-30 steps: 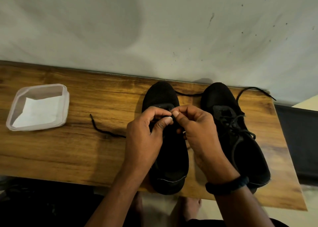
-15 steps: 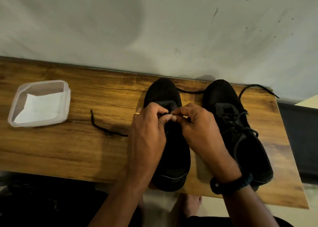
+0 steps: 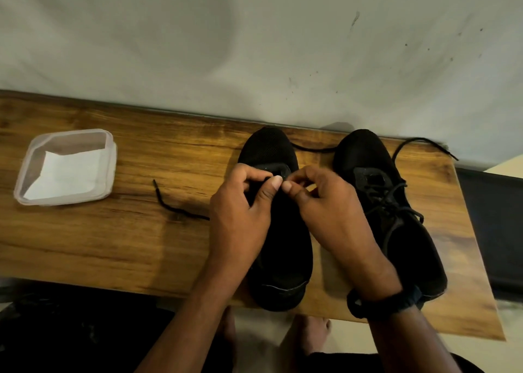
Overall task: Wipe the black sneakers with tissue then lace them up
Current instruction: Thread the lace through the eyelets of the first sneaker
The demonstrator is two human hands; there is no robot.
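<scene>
Two black sneakers stand toe-away on a wooden bench (image 3: 113, 248). Over the left sneaker (image 3: 271, 149), my left hand (image 3: 240, 214) and my right hand (image 3: 328, 208) meet at its front eyelets, thumbs and fingertips pinching its black lace. One loose end of that lace (image 3: 175, 207) trails left across the bench; another runs between the toes of the shoes. The right sneaker (image 3: 396, 231) has its lace threaded, with a loose end curling off the back right corner. What the fingers hold exactly is hidden in the dark.
A clear plastic box (image 3: 25, 186) with white tissue (image 3: 65, 174) inside sits at the bench's left. A grey wall (image 3: 254, 47) backs the bench. A dark object stands to the right of the bench. Bare feet show below the front edge.
Both hands stayed at the left sneaker's front eyelets, shifting their fingers slightly on the lace. The shoes and the box kept their places.
</scene>
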